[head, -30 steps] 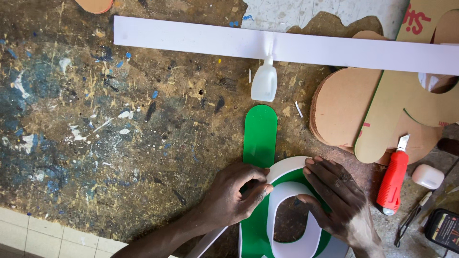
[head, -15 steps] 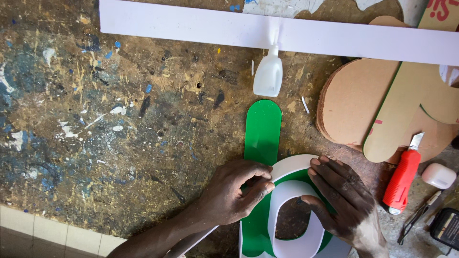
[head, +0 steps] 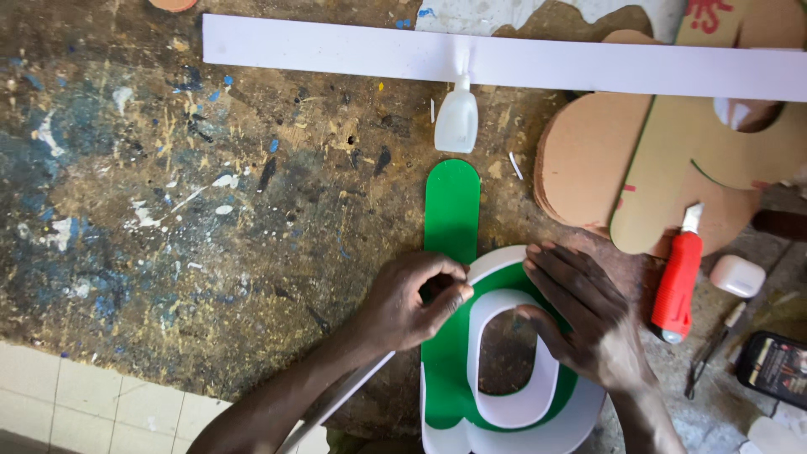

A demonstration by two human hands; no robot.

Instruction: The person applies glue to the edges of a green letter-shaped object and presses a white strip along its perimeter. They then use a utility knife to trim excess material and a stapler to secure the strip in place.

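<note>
A flat green letter shape [head: 451, 210] lies on the paint-stained worktable [head: 168, 210], with white strip walls [head: 513, 412] standing along its curved edges. My left hand [head: 412, 303] pinches the outer white strip at the curve's upper left. My right hand [head: 580, 315] lies flat over the curve's right side, fingers pressing the strip against the green face. A loose end of white strip [head: 336, 403] runs down under my left forearm.
A small white glue bottle [head: 457, 118] lies above the green shape, beneath a long white strip [head: 504, 59]. Brown cardboard cut-outs [head: 639, 160] lie at right, with a red utility knife [head: 677, 273], a small white case [head: 737, 276] and a phone [head: 777, 366].
Both hands stay on the white strip; my left fingers have tightened their pinch a little. The view has shifted slightly.
</note>
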